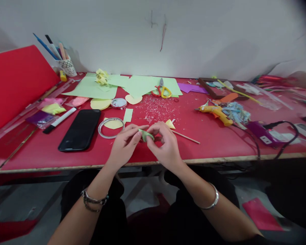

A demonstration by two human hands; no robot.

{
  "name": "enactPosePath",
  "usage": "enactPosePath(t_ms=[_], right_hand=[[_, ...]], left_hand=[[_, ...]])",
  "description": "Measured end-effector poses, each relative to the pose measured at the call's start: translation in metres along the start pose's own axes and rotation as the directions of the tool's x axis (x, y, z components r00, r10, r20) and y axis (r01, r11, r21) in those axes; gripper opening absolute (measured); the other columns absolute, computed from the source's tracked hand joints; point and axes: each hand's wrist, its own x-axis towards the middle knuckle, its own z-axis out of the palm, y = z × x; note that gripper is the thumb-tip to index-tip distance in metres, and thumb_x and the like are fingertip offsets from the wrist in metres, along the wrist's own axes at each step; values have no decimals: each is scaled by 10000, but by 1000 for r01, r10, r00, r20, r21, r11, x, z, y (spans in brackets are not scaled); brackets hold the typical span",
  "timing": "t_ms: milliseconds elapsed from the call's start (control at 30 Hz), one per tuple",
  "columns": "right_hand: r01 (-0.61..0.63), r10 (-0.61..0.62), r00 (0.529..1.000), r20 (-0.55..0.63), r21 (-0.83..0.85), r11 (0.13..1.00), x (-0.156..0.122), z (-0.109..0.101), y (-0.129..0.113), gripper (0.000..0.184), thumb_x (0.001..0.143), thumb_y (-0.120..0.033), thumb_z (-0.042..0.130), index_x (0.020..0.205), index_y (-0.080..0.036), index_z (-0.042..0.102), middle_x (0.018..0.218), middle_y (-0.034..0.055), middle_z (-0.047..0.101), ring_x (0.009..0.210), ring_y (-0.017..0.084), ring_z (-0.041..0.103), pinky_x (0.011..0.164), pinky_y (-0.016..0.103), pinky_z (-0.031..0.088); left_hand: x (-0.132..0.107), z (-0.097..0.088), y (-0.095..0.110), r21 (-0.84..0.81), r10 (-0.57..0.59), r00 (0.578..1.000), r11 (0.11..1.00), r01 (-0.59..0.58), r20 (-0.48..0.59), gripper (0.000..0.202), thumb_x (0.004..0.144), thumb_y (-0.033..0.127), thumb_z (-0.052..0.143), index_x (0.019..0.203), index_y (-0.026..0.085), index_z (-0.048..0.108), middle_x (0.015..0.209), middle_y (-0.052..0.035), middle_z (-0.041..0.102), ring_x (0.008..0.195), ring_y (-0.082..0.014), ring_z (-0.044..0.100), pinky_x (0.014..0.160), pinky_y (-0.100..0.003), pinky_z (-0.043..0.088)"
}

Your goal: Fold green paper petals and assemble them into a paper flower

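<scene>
Between my two hands, above the table's front edge, is a small curled piece of green paper. My left hand pinches its left side with thumb and fingers. On its right side the thumb and fingers of my right hand close round it; part of the paper is hidden by them. A roll of tape lies just left of my left hand, with a pale yellow paper piece inside the ring. Beyond my right hand are a small folded yellow paper and a thin wooden stick.
A black phone and a marker lie left. Green paper sheets and scissors are at the back, near paper scraps. Right are a yellow glue gun and a purple power strip with a cable.
</scene>
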Motion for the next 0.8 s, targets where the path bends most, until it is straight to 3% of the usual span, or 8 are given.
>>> enactPosePath(t_ms=[200,467,600,700,800], right_hand=[[-153,151,982,113,12,988,3,-6,8,138,724,-94,503,829,-184,503,806,9,541,655,93,508,567,216,455],[-137,133,984,122,32,990,2,-7,12,167,746,-79,457,866,-189,498,837,18,553,725,105,563,613,218,474],[-9,19,984,179,-54,999,4,-10,10,250,775,-65,451,973,-197,529,879,30,565,767,111,559,649,220,481],[126,-86,969,230,-162,979,6,-13,9,257,821,-87,440,1006,-209,571,864,33,578,777,123,539,690,245,473],[186,-135,963,235,-209,960,6,-16,8,244,852,-127,443,1018,-217,597,812,25,568,747,120,531,681,240,461]], left_hand=[[0,3,1,104,46,999,993,-47,13,251,875,262,448,1001,163,641,806,-33,568,715,-115,525,645,-215,435],[0,5,1,58,15,999,998,-13,-35,152,799,207,552,906,136,634,791,-23,588,672,-98,525,609,-192,438],[1,7,0,49,-3,999,999,5,-41,123,777,179,542,849,132,630,772,-18,588,665,-95,531,585,-182,437],[2,6,0,32,-13,1000,999,13,-9,108,771,155,523,800,130,624,730,-10,574,667,-96,537,591,-178,441],[3,4,0,-44,-59,998,997,61,38,99,772,163,521,756,133,614,701,0,560,627,-87,543,581,-177,451]])
